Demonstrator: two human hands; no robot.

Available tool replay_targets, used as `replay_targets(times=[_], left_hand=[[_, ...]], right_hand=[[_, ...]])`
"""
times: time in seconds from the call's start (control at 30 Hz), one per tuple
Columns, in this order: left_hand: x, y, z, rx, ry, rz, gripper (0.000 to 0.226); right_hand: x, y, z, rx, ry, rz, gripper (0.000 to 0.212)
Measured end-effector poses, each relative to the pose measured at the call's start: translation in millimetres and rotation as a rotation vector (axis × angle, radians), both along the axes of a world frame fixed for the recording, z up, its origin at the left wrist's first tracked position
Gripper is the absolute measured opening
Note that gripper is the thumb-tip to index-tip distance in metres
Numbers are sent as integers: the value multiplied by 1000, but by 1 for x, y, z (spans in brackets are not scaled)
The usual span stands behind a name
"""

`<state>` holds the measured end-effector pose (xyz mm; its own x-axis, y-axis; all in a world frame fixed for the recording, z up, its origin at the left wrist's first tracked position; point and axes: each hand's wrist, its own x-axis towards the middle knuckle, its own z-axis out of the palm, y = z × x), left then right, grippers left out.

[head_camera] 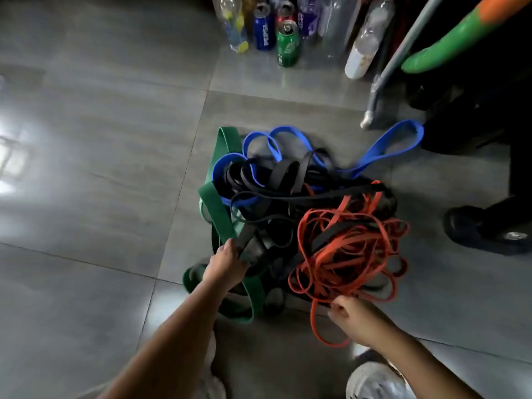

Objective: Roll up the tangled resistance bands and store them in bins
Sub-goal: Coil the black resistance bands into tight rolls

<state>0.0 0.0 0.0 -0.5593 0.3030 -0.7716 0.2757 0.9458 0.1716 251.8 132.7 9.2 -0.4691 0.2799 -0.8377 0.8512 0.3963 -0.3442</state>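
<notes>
Bands (296, 214) lie in one tangled heap on the tiled floor (100, 174), green, blue, black and orange looped through each other. The left hand (227, 266) has its fingers clamped on a black band (247, 240) beside the green band (218, 214). The right hand (355, 318) has its fingers curled shut on orange strands (345, 249) at the near edge. Beyond the heap stand cans (288, 43) and bottles (364, 44); right of it, a dark shoe (483, 230)

Tops of far bottles (331, 21) cut by upper edge; black bands (276, 180) blurred mid-pile, strands not separable; left hand (227, 266) fingertips hidden among bands; right-side dark shoe (478, 228) cut by frame edge.
</notes>
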Motion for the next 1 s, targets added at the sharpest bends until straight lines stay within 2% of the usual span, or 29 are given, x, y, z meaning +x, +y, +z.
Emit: replay_targets(times=[0.07,0.13,0.23,0.37,0.5,0.67,0.77,0.87,1.0], left_hand=[[-1,0,-12,38,-54,150,58],[-1,6,-16,101,-84,199,43],[11,7,-5,106,-60,162,25],[36,-8,25,157,-16,35,24],[49,-34,55,131,-47,-69,23],[33,-32,63,171,-8,-11,23],[27,-27,50,157,-6,-3,22],[10,-13,35,131,-36,-62,29],[-42,29,22,85,-56,-233,28]], right_hand=[[6,3,-5,28,-15,0,23],[9,10,-4,54,-23,25,20],[-1,17,14,97,-12,80,17],[-12,7,47,243,68,103,27],[1,-16,76,227,87,96,25],[6,-6,72,304,62,-39,26],[-18,-2,60,289,64,8,33],[-58,15,45,305,158,50,40],[-122,56,29,362,187,323,50]])
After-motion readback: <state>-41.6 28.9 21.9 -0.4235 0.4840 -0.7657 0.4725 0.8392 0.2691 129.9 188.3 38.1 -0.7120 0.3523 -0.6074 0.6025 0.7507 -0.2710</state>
